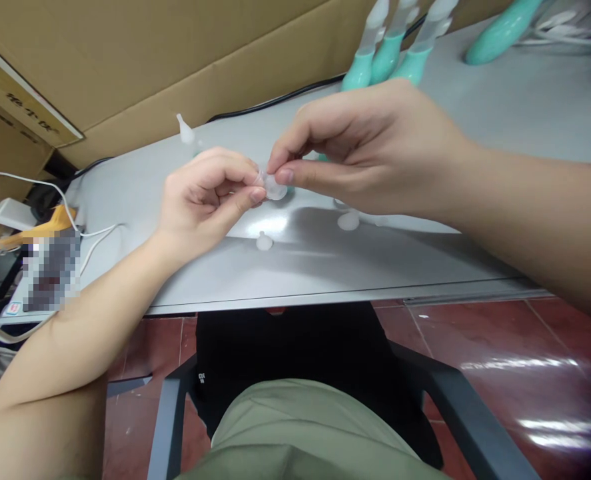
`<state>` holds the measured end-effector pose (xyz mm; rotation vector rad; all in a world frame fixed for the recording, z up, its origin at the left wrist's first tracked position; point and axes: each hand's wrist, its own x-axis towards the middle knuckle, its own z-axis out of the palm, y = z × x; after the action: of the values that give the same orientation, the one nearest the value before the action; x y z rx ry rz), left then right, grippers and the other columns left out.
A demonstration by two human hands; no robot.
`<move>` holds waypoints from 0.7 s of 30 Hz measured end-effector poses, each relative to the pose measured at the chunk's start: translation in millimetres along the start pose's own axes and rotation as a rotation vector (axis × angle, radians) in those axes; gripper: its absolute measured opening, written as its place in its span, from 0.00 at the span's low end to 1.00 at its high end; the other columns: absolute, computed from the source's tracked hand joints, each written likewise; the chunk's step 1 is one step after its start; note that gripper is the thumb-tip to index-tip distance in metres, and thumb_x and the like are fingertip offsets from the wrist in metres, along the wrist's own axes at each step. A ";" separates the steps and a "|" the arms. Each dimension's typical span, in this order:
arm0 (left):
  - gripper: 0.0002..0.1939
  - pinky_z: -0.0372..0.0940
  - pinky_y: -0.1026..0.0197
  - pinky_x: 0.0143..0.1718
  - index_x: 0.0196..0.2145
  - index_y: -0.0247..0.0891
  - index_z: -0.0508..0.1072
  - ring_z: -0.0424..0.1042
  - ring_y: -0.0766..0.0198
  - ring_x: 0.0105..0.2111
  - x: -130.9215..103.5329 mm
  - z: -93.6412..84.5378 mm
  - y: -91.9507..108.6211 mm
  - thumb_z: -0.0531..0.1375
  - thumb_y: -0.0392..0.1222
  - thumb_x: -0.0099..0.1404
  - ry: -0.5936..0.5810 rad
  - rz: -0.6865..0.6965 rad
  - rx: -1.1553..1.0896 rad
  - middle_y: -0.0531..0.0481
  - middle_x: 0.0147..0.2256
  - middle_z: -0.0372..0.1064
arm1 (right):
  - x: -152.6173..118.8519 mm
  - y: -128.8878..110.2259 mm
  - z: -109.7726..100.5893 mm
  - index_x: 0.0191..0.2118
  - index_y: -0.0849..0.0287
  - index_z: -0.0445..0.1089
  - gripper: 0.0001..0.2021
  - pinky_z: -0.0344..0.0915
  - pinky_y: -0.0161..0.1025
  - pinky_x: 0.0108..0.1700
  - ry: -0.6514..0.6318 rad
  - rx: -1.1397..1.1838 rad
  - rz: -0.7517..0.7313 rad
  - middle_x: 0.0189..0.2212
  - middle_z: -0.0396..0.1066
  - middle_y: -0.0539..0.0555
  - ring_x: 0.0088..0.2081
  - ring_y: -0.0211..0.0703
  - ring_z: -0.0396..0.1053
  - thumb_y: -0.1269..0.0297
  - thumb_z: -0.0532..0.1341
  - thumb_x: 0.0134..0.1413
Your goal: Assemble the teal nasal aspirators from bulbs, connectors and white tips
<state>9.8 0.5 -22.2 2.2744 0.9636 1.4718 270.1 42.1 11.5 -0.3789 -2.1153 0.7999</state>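
A grey tabletop (505, 140) lies beneath both hands. The right hand (362, 150), fingers curled, pinches with thumb and forefinger; the left hand (205, 200), loosely curled, pinches likewise — both grasping one small translucent piece (276, 190), held between their fingertips above the table. A smaller whitish tabbed piece (264, 242) lies on the surface — near the left thumb.

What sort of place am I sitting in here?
Probably a small assembly workstation, though I can't be sure: there's a grey table backed by cardboard, with similar green bottles and loose white pieces on it.
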 end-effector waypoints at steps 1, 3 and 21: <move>0.29 0.83 0.49 0.36 0.42 0.48 0.85 0.84 0.57 0.38 -4.1 -1.9 -13.4 0.77 0.77 0.79 0.030 0.050 -0.025 0.47 0.38 0.82 | -0.1 0.3 -0.3 0.42 0.45 0.86 0.06 0.82 0.50 0.54 -0.002 0.007 0.014 0.42 0.88 0.48 0.43 0.50 0.83 0.67 0.75 0.71; 0.31 0.81 0.49 0.34 0.41 0.49 0.85 0.83 0.58 0.38 -9.7 -4.7 -32.7 0.76 0.80 0.78 0.056 0.091 -0.022 0.46 0.39 0.82 | 0.2 0.7 -1.1 0.43 0.45 0.86 0.05 0.83 0.48 0.52 -0.019 0.016 0.031 0.42 0.88 0.48 0.42 0.49 0.83 0.65 0.77 0.71; 0.14 0.76 0.55 0.32 0.48 0.49 0.91 0.86 0.61 0.40 -8.2 -12.9 -7.5 0.75 0.60 0.87 0.014 0.278 0.092 0.49 0.44 0.90 | 3.9 1.5 3.4 0.41 0.49 0.83 0.07 0.76 0.44 0.39 -0.054 0.049 0.017 0.38 0.85 0.49 0.36 0.43 0.80 0.60 0.80 0.70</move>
<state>-6.7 -1.0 -26.3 2.5524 0.7568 1.5804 264.9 43.9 11.2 -0.3530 -2.1406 0.8784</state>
